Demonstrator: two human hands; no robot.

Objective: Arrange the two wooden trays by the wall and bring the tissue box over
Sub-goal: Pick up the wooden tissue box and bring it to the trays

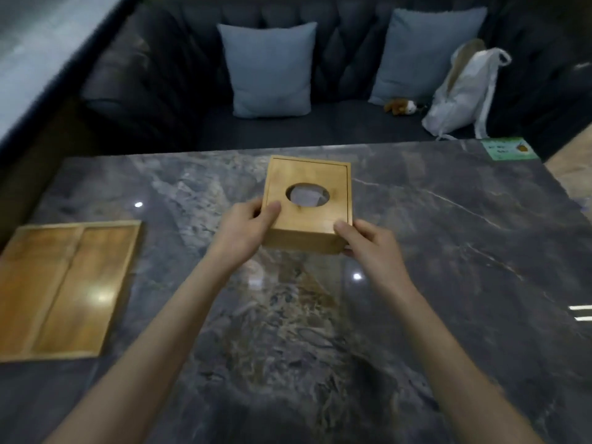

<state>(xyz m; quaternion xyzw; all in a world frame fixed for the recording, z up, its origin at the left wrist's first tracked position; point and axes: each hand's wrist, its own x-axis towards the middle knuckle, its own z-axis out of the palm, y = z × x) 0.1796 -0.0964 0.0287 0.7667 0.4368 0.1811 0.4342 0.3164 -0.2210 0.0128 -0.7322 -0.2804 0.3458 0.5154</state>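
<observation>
A: What colour is the tissue box (307,203)?

B: Honey-yellow wood, with a white tissue (306,197) showing through the dark oval hole. The two wooden trays (64,290) are a warmer orange-brown, streaked with grain.

A: And the table (432,251)?

B: Dark grey marble, veined in pale white and mottled with tan patches.

A: Behind it?

B: A charcoal tufted sofa (160,78), two dusty-blue cushions (270,70), a white backpack (461,94), a brown-and-white plush toy (402,107), and a green card (507,149).

Bare table (432,251) all round, wooden trays (69,288) (side by side) far left
</observation>
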